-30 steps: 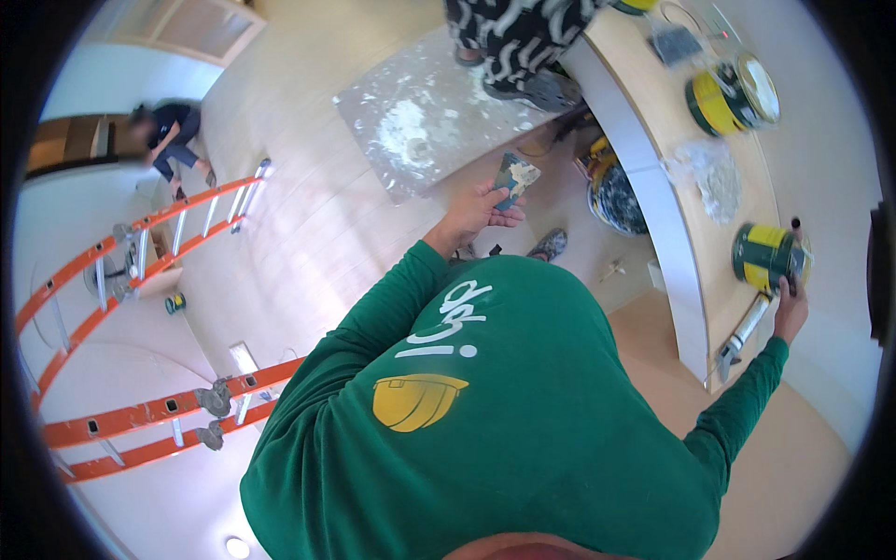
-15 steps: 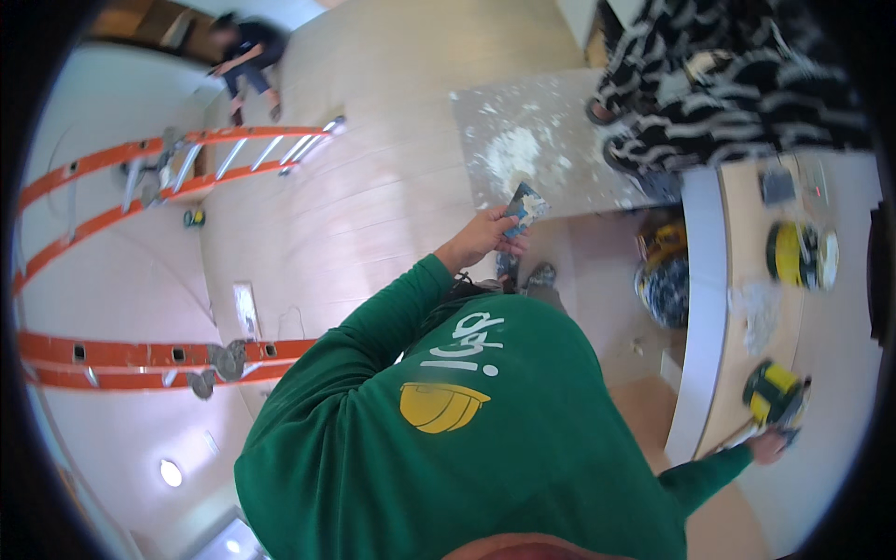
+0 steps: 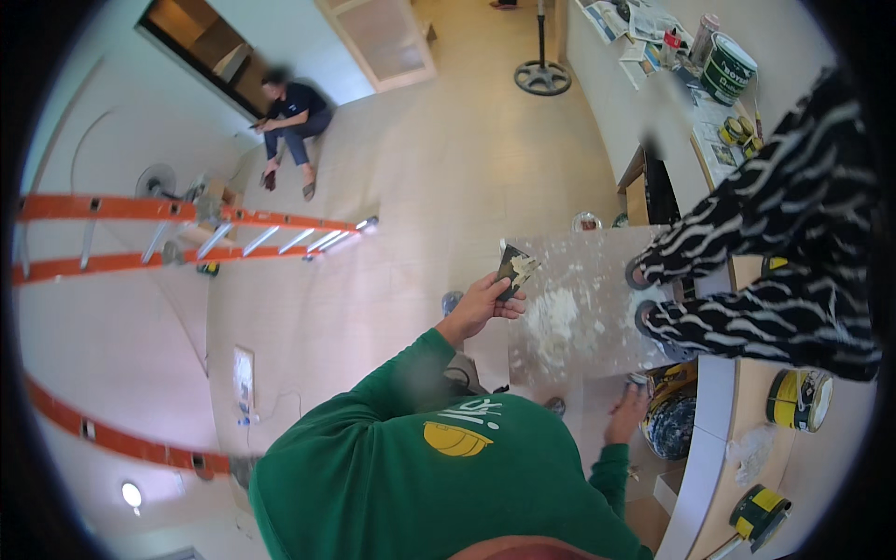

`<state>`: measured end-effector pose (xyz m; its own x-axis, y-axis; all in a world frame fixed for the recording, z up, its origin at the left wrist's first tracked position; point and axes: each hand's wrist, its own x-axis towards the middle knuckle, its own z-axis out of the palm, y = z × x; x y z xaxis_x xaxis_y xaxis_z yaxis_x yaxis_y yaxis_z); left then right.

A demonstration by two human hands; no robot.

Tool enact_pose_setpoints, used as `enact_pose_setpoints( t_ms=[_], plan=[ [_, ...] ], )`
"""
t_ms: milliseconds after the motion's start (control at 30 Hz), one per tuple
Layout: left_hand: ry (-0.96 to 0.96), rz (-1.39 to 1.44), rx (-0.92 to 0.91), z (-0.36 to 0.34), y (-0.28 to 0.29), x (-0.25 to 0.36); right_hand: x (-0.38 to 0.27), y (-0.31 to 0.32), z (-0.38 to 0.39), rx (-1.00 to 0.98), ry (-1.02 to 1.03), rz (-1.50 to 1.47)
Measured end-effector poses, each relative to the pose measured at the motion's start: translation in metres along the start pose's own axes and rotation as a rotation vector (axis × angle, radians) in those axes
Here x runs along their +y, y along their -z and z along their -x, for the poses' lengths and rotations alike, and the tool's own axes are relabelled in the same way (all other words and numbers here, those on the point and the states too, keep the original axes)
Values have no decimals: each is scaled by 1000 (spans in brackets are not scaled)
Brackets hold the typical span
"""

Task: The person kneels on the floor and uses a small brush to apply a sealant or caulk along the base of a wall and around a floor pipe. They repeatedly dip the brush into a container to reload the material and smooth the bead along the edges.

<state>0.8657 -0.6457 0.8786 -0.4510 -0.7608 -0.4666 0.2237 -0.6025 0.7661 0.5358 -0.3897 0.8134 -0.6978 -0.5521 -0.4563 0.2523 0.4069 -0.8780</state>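
Observation:
In my left hand (image 3: 481, 308) is a wide, dark putty knife (image 3: 516, 267) with cream-coloured filler on its blade. My fingers are closed round it, above a grey sheet (image 3: 607, 257) spattered with white filler. My right hand (image 3: 628, 411) reaches out low on the right, beside a yellow tool (image 3: 670, 378) and a dark rounded bucket-like thing (image 3: 672, 427). Its fingers are bent together round a small greyish thing (image 3: 637, 380), too small to name. A green and yellow tub (image 3: 760, 516) and a yellow and black tub (image 3: 798, 399) stand on the counter (image 3: 731, 411).
A person in black-and-white patterned trousers (image 3: 747, 322) stands at the sheet's right side. Orange ladders (image 3: 233, 217) fill the left. Another person (image 3: 297, 126) sits by the far wall. Paint tins (image 3: 728, 70) and newspapers stand on the far right shelf. A round-based stand (image 3: 541, 77) is farther off.
My right hand has left the tub on the counter and moved inward and forward, beside the yellow tool. My left hand still holds the putty knife. The view has tilted up and shifted.

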Motion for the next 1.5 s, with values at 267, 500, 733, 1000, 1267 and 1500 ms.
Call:
enact_pose_setpoints(
  t_ms=[267,500,733,1000,1267,1500],
  plan=[
    [128,-109,-47,-95,154,149,-5,-121,-7,113,303,545],
    [86,-198,-43,-132,226,245,37,-239,10,67,-493,48],
    [106,-293,-178,-216,217,311,81,-295,-28,185,-621,171],
    [66,-268,-5,-359,218,399,14,-438,-246,-239,320,1080],
    [81,-410,-215,-544,126,475,-253,-517,-417,-2,-91,-122],
    [308,-648,-657,-712,-8,465,-346,-487,-447,297,-160,-466]
  ],
)
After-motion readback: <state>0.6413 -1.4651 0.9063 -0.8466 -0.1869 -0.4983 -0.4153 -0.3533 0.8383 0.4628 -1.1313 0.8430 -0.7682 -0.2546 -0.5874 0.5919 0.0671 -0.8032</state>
